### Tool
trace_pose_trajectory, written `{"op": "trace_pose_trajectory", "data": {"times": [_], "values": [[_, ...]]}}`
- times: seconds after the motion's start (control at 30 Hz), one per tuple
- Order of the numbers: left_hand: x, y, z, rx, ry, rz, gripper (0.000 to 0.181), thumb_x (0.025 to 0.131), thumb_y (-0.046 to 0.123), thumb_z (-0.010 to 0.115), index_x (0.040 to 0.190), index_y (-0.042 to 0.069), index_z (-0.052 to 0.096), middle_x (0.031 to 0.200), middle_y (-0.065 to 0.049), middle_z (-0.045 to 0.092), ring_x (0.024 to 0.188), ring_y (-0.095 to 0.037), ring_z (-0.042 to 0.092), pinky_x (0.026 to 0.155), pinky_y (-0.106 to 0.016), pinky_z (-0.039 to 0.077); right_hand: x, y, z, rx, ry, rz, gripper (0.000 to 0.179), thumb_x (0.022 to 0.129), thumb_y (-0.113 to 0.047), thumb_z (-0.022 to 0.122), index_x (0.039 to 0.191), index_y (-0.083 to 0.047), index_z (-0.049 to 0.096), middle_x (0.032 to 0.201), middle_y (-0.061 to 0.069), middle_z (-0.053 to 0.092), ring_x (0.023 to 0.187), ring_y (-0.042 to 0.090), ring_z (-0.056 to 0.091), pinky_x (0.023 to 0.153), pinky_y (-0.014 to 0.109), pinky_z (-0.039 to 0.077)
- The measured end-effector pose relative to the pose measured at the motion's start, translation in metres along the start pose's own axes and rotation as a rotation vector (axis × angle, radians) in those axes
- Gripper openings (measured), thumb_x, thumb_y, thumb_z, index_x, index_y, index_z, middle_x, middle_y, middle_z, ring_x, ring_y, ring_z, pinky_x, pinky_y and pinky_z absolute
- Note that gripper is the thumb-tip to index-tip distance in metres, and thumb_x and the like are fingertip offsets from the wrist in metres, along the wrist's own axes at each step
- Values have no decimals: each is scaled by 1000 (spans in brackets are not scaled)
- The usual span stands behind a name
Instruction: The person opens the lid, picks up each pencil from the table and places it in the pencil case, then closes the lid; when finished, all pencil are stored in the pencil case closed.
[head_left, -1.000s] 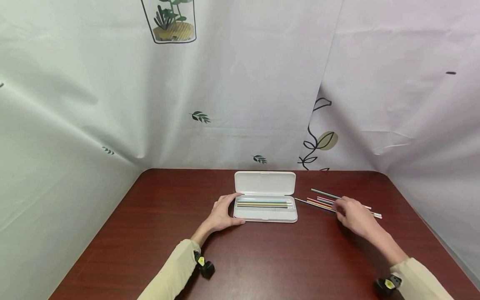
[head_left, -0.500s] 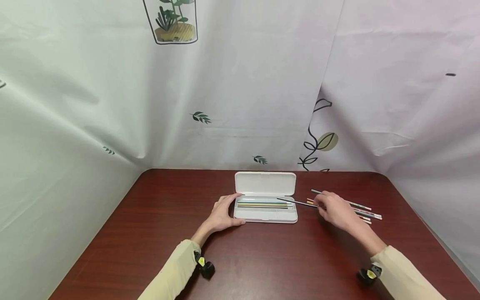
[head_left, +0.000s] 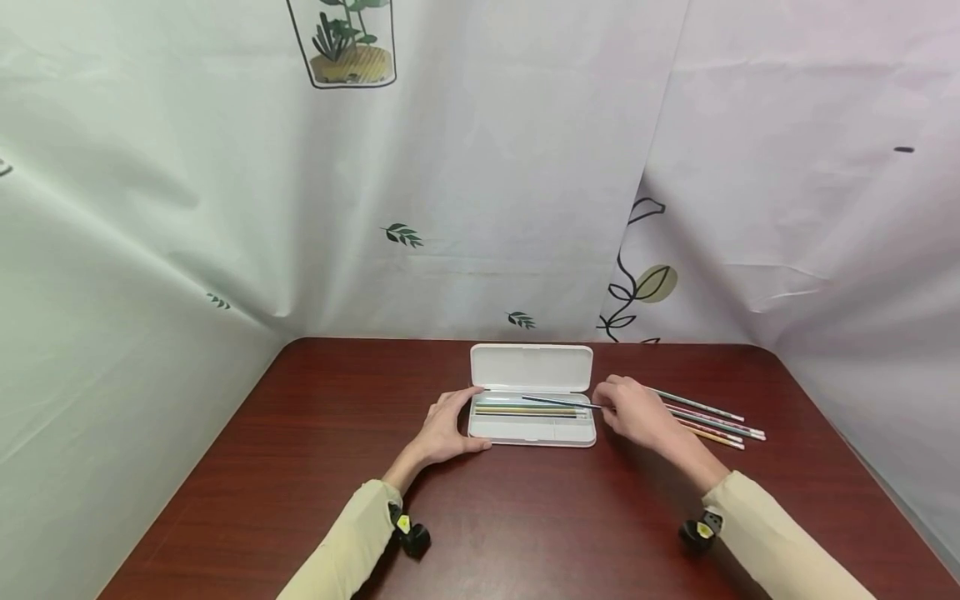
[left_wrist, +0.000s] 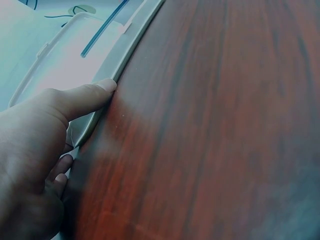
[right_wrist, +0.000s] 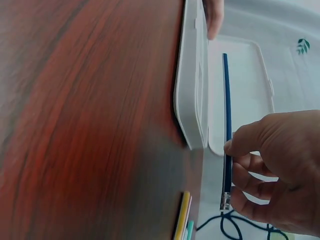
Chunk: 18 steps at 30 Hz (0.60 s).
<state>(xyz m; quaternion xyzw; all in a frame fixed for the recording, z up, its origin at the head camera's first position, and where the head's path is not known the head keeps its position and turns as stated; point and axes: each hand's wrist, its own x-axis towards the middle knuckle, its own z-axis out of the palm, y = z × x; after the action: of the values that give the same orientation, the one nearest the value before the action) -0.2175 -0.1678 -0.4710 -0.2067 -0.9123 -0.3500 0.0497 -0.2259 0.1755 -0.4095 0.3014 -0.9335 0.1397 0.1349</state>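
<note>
A white pencil case [head_left: 517, 432] lies open on the table, its lid [head_left: 531, 367] raised at the back. Several pencils [head_left: 525, 410] lie in its rear part. My left hand [head_left: 441, 429] grips the left end, thumb [left_wrist: 95, 95] along the front edge and fingers around the far side. Between thumb and fingertips, my right hand [head_left: 636, 410] pinches a dark blue pencil [right_wrist: 228, 100] close to its eraser end. That pencil hangs above the case's right half, its far tip pointing left. In the head view the right hand covers the eraser end.
To the right of the case, several loose pencils [head_left: 712, 437] lie in a loose fan, with a green one [head_left: 697, 403] farthest back. The dark red table [head_left: 525, 517] ends at a patterned cloth wall [head_left: 450, 283] behind the case.
My right hand has picked the dark blue pencil from the loose pile and moved left, bringing it over the case. The left hand has stayed at the case's left end.
</note>
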Motion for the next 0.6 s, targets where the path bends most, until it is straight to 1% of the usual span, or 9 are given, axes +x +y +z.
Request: {"op": "trace_pose_trajectory", "data": {"times": [0.13,0.23,0.33,0.47,0.6], "values": [[0,0,0,1,-4,-3,87,71,31,89,145,12,50,142,-10,53,132,-31,40,101,-53,31,9,-8,4,6,-17,-20,16,78,6,72,81,-9,66,79,0,57,71,19,54,61,39,48],[0,0,0,-6,-6,-7,87,70,32,89,146,12,50,143,-10,53,132,-31,40,101,-53,31,14,-13,8,9,-34,-19,15,79,5,69,83,-9,66,81,0,58,73,19,55,60,37,48],[0,0,0,-10,-3,-8,87,70,31,89,145,12,50,143,-10,53,132,-31,40,101,-53,30,20,-18,13,11,-44,-20,15,80,5,69,83,-10,67,82,0,59,77,20,56,61,36,48],[0,-1,1,-6,2,-5,87,70,31,89,145,12,50,142,-9,53,131,-31,41,101,-54,30,26,-22,20,12,-35,-36,14,81,5,68,82,-9,67,82,1,59,79,22,58,64,37,50],[1,-1,1,-3,1,-5,87,70,31,89,145,13,50,142,-10,53,132,-31,41,101,-53,31,32,-25,25,17,-20,-58,14,80,6,68,82,-9,67,81,2,59,77,22,59,64,38,51]]}}
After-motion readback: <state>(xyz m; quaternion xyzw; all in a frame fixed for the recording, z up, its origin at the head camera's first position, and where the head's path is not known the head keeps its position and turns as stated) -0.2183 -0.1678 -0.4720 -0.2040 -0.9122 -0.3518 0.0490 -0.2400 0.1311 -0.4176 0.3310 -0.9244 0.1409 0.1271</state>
